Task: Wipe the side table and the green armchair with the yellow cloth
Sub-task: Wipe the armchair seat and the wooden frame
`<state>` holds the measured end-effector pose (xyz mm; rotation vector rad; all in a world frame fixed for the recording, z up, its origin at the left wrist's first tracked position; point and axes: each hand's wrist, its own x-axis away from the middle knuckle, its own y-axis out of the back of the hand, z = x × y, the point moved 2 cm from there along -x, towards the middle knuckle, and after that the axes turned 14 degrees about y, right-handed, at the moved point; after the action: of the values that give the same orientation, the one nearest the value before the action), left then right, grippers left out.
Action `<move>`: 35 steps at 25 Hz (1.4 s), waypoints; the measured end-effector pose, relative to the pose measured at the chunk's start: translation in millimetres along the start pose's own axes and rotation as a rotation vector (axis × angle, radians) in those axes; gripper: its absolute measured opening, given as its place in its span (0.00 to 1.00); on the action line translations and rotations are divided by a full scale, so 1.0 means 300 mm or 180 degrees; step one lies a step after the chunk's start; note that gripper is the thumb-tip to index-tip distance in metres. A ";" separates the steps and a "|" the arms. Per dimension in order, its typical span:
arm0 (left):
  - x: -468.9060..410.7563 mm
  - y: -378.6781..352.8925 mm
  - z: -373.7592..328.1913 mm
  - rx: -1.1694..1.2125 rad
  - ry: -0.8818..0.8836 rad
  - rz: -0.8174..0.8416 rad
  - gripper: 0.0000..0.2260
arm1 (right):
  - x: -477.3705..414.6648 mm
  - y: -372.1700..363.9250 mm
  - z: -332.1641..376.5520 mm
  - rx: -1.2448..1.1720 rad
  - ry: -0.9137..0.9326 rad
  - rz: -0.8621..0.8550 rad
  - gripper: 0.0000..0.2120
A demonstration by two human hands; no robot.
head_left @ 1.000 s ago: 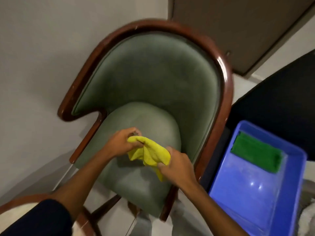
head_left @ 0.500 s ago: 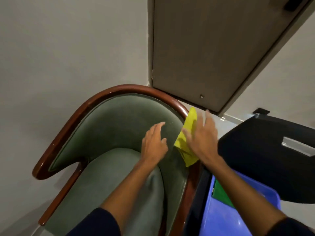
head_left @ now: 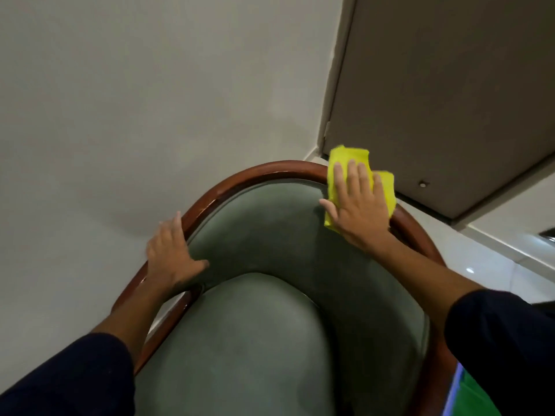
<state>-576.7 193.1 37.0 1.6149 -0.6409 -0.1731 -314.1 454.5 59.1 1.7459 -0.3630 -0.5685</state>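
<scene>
Both hands are on the green armchair point(head_left: 270, 235). On the right, the right hand point(head_left: 357, 205) lies flat with its fingers spread wide, pressing the yellow cloth point(head_left: 348, 157) onto the brown wooden rim point(head_left: 255, 172) at the far top of the chair back. Bits of cloth stick out past the fingers. On the left, the left hand point(head_left: 171, 256) is open too, curled over the rim with the thumb on the green padding; it has nothing in it. Dark sleeves cover both arms near the camera. Behind the chair are a pale wall point(head_left: 135, 100) and a brown door point(head_left: 450, 100). No words can be read anywhere.
</scene>
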 end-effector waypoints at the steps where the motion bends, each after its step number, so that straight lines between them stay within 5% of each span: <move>1: -0.012 -0.003 0.004 0.0035 -0.0009 0.0070 0.54 | -0.060 -0.025 0.061 0.0037 0.0213 -0.0067 0.36; 7: -0.043 -0.032 0.029 0.0085 -0.0121 -0.0009 0.54 | -0.205 -0.181 0.461 0.0153 0.1969 -0.0380 0.33; 10: -0.044 -0.040 0.026 0.0086 -0.0167 -0.0156 0.54 | -0.162 -0.223 0.479 0.0013 0.2439 -0.0150 0.40; 18: -0.024 -0.012 0.012 0.0128 -0.0108 0.0056 0.53 | 0.391 0.003 0.057 -0.0163 0.0059 0.0454 0.39; 21: 0.164 0.016 0.022 -0.0163 -0.0060 -0.0004 0.51 | 0.651 0.132 0.086 -0.0084 -0.0253 0.0682 0.31; 23: 0.402 -0.038 0.009 -0.0022 -0.0340 0.0045 0.41 | 0.747 0.184 0.192 -0.0314 -0.0478 0.0855 0.29; 25: 0.700 -0.119 -0.034 0.0958 -0.0322 0.1175 0.23 | 0.833 0.241 0.308 -0.1203 -0.0744 0.0978 0.26; 28: 1.064 -0.195 -0.064 0.2601 0.0957 0.3122 0.30 | 0.976 0.329 0.429 -0.2871 -0.1592 0.1020 0.17; 32: 1.278 -0.213 0.020 0.3311 0.1601 0.3651 0.32 | 1.209 0.484 0.602 -0.3988 -0.0722 0.0843 0.19; 35: 1.399 -0.180 0.055 0.3543 0.1425 0.3052 0.11 | 1.368 0.566 0.638 -0.4385 -0.0206 0.0856 0.19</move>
<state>-219.7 -28.7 89.3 2.0365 -1.1710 1.4268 -69.0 41.1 114.7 0.3470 -0.1520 -0.4765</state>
